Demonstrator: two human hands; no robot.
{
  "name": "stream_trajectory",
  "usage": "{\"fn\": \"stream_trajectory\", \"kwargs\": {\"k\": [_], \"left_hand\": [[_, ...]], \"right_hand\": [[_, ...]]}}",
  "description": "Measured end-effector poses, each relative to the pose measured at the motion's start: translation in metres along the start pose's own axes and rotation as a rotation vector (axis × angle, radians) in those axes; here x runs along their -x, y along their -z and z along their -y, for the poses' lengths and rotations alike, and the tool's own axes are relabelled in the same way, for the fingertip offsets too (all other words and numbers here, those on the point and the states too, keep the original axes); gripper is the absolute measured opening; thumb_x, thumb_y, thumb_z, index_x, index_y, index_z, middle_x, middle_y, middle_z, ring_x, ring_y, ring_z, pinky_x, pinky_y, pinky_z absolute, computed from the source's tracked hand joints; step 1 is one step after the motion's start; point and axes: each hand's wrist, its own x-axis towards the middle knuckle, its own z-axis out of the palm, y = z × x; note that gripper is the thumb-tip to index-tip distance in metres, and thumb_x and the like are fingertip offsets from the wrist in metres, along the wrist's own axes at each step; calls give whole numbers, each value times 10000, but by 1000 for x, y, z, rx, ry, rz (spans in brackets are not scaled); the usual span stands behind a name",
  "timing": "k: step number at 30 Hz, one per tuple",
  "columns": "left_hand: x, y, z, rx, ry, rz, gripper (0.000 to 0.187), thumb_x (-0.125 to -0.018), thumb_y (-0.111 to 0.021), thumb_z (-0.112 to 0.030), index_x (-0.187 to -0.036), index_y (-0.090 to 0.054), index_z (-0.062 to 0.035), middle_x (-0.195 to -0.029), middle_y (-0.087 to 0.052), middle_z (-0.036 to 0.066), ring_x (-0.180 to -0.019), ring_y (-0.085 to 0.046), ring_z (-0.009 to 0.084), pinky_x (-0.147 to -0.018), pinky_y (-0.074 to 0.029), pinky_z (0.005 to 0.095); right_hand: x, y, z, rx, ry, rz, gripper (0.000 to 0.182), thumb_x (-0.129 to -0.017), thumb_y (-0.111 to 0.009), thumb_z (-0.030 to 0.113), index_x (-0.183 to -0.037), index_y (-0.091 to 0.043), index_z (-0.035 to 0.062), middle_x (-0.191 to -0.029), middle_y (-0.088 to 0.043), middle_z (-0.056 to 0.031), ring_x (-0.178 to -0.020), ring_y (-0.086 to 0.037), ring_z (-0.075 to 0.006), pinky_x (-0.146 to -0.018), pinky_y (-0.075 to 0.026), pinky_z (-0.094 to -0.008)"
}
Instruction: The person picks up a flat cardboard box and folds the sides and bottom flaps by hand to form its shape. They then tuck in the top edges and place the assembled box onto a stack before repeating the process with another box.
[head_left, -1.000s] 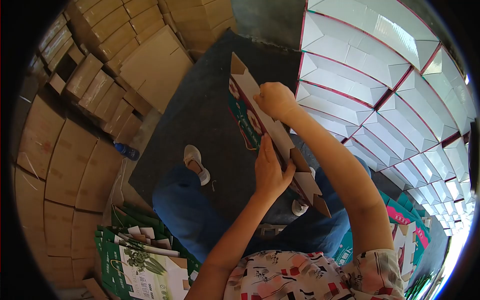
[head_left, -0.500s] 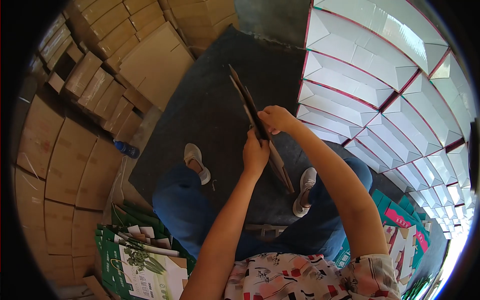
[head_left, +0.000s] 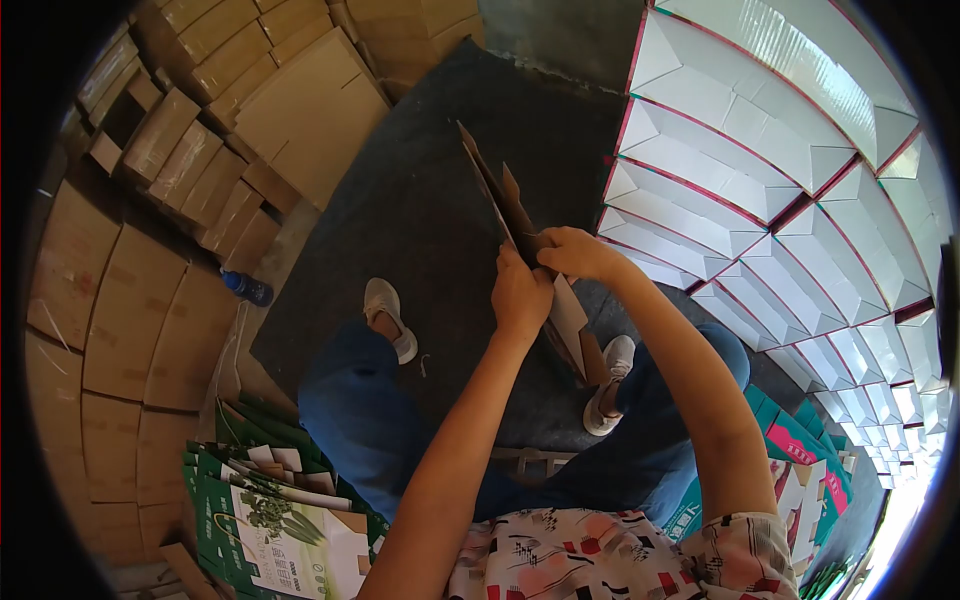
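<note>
A folded cardboard box stands on edge between my two hands, its panels partly spread and its flaps sticking out at both ends. My left hand is wrapped round its near-left side. On the right side, my right hand pinches a panel near the middle, close beside the left fingers. The lower end of the box reaches down between my knees, near my right shoe. The box's inside is mostly hidden from this angle.
Brown cartons are stacked along the left. White boxes with red edges form a wall on the right. Flat green printed boxes lie by my left leg, teal ones by my right. A blue bottle stands near the cartons.
The folded box has opened wider, its panels and flaps spreading apart. My right hand has shifted right and slightly down; my left hand has moved slightly right. The view has shifted a little.
</note>
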Motion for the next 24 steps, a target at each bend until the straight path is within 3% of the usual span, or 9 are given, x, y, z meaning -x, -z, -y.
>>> {"fn": "stream_trajectory", "kwargs": {"k": [2, 5, 11, 14, 16, 18, 21, 22, 24], "left_hand": [[-1, -5, -1, -16, -32, -36, 442, -820, -531, -128, -1205, -409, 52, -1098, -557, 242, -999, -594, 355, -809, -478, 414], [-10, -8, 9, 31, -15, 57, 607, -781, -504, -109, -1314, -299, 97, -1165, -501, 324, -1053, -553, 419, -884, -454, 447], [-12, -4, 49, 125, 96, 238, 557, -808, -486, -112, -1291, -326, 114, -1128, -517, 375, -1074, -531, 448, -916, -423, 456], [12, 20, 89, 69, -64, 305, 507, -835, -490, -142, -1259, -378, 111, -1141, -528, 353, -1084, -531, 447, -921, -422, 432], [43, 53, 84, 204, 15, 475, 386, -873, -480, -132, -1215, -448, 43, -1089, -587, 224, -1034, -576, 316, -901, -422, 352], [72, 61, 91, 209, -32, 500, 378, -881, -484, -149, -1200, -453, 52, -1072, -589, 219, -1013, -578, 312, -889, -427, 353], [86, 69, 81, 173, -14, 439, 359, -884, -489, -164, -1160, -466, 65, -1037, -591, 222, -984, -583, 315, -866, -435, 363], [87, 70, 77, 151, 3, 404, 352, -883, -490, -167, -1145, -471, 69, -1024, -591, 225, -975, -586, 317, -857, -438, 367], [84, 68, 82, 76, 25, 428, 342, -871, -517, -197, -1040, -478, 98, -938, -584, 277, -913, -598, 375, -800, -452, 397]], "right_hand": [[7, 5, 5, 62, 27, 11, 386, -788, -520, 223, -1084, -575, -18, -878, -640, -157, -686, -668, -242, -626, -561, -294], [11, 10, 9, 113, -10, 95, 377, -793, -508, 201, -1103, -567, -4, -881, -640, -155, -669, -669, -239, -616, -568, -282], [17, 29, -7, 114, 100, 85, 286, -808, -462, 113, -1004, -618, -25, -874, -645, -144, -700, -681, -226, -580, -567, -275], [-9, 47, -64, 338, 224, 57, 261, -812, -467, 113, -939, -640, -36, -871, -653, -143, -695, -683, -234, -586, -563, -280], [-15, 56, -73, 445, 122, 46, 257, -811, -482, 133, -909, -649, -37, -873, -657, -150, -687, -681, -239, -595, -559, -295], [11, 55, -37, 188, -134, -75, 252, -793, -522, 174, -858, -634, -43, -871, -651, -191, -754, -680, -248, -639, -547, -348], [13, 24, -31, 349, 118, -276, 263, -785, -513, 174, -890, -601, -51, -875, -631, -246, -852, -667, -251, -680, -534, -377], [10, 11, -29, 457, 184, -365, 306, -779, -503, 172, -956, -548, -74, -967, -606, -278, -923, -644, -290, -746, -523, -416], [11, -15, -15, 543, 147, -438, 389, -778, -508, 188, -1042, -514, -98, -1064, -569, -284, -914, -638, -309, -736, -522, -421]]}}
